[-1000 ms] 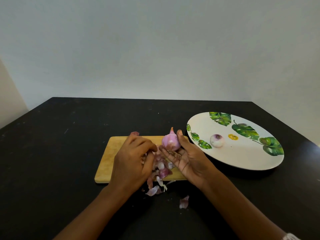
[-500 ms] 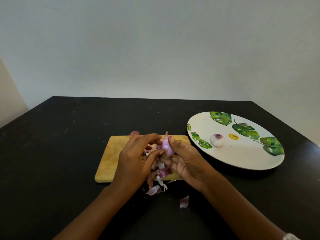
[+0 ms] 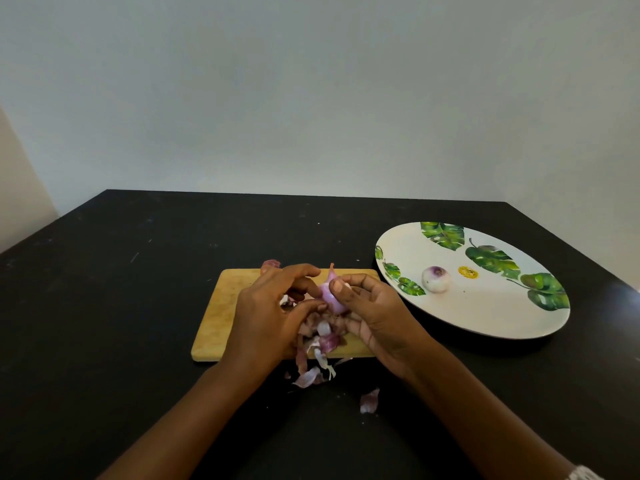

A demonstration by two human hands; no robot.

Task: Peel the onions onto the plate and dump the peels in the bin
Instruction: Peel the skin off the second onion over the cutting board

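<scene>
Black tabletop (image 3: 104, 306) carries a wooden cutting board (image 3: 221, 306) at centre. Over it, the left hand (image 3: 263, 323) curls its fingers and thumb against a pink, partly skinned onion (image 3: 330, 296). The right hand (image 3: 377, 317) grips this onion upright, thumb pressed on its front. Torn peels (image 3: 318, 344) lie heaped beneath the hands at the board's near edge, some spilling onto the table. To the right, well apart, a leaf-patterned plate (image 3: 485, 313) holds one peeled onion (image 3: 435, 279).

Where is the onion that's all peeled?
In the head view, the peeled onion sits on the leafy plate at the table's right side, just left of a yellow mark and right of the cutting board.
</scene>
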